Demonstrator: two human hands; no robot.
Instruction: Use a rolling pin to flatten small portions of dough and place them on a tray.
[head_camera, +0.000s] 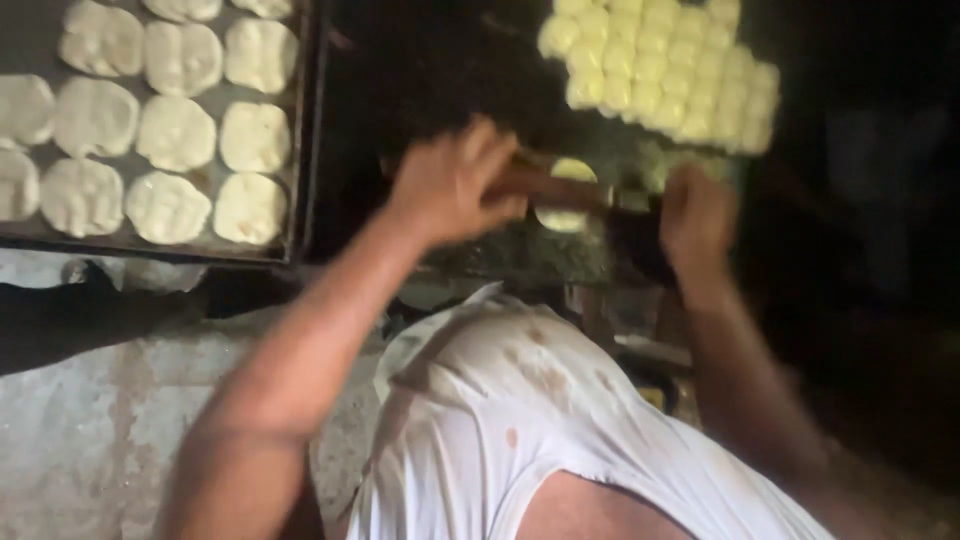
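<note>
The left hand (450, 185) is curled shut around one end of a long brown wooden handle (545, 188). The right hand (695, 222) is closed into a fist farther along that same handle, near a dark part that is too blurry to make out. So both hands grip it, one at each end, with a gap between them. The handle lies almost flat, up in front of the person's chest, in the middle of the picture.

The handle looks stiff and hard, like a stick. It probably won't bend or break easily. It looks long, so holding it with two hands set well apart seems a good way to keep it steady.

Just past the hands is a small round piece of dough (567, 195), pale and soft-looking. Above it is a big batch of yellow buns (660, 70), all stuck together in rows. They look soft and easy to squash.

To the left is a dark metal tray (305, 130) full of flat white dough rounds (175, 135). It rests above a grey, worn surface (90, 410). The person's white shirt (520, 420) fills the bottom. The right side is too dark to see.
</note>
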